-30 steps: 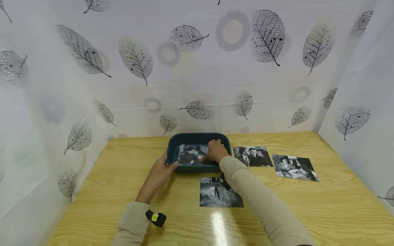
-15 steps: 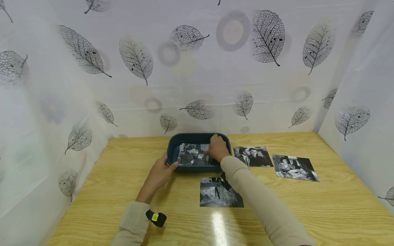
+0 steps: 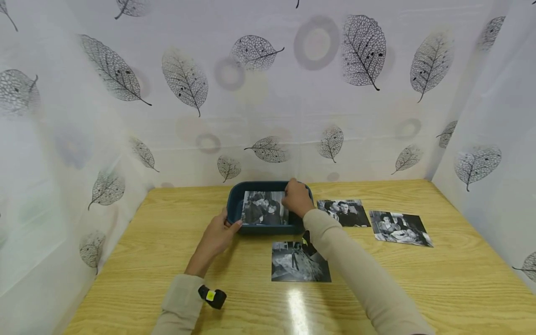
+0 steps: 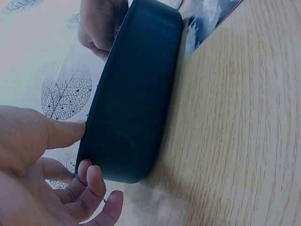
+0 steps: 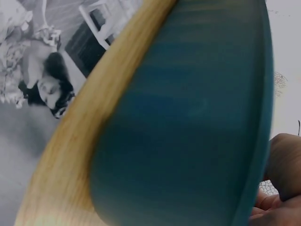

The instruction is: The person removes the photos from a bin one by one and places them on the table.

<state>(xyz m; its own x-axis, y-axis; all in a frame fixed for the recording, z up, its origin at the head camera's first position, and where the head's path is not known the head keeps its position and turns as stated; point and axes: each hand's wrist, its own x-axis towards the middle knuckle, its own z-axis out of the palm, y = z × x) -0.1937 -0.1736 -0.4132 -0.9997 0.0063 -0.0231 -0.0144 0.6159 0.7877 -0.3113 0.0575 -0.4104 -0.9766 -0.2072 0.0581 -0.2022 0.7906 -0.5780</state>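
Note:
A dark blue-green tray [image 3: 268,230] stands at the back middle of the table. My left hand [image 3: 215,237] grips its near-left corner; in the left wrist view the thumb lies on the rim and fingers lie at the outer wall. Inside the tray, a black-and-white photo [image 3: 263,209] is lifted at its far side. My right hand [image 3: 298,199] pinches that photo at its right edge, fingertips hidden in the head view. The tray wall [image 5: 188,117] fills most of the right wrist view, with part of the right hand [image 5: 287,169] beyond it.
One photo [image 3: 299,265] lies on the table [image 3: 167,260] in front of the tray, partly under the right wrist. Two more, a near one [image 3: 349,215] and a farther one [image 3: 402,229], lie to the right. A leaf-patterned curtain [image 3: 289,93] stands behind.
The right hand has shifted slightly up and back, and the photo in the tray has risen at its far edge with it. The left hand has stayed on the tray.

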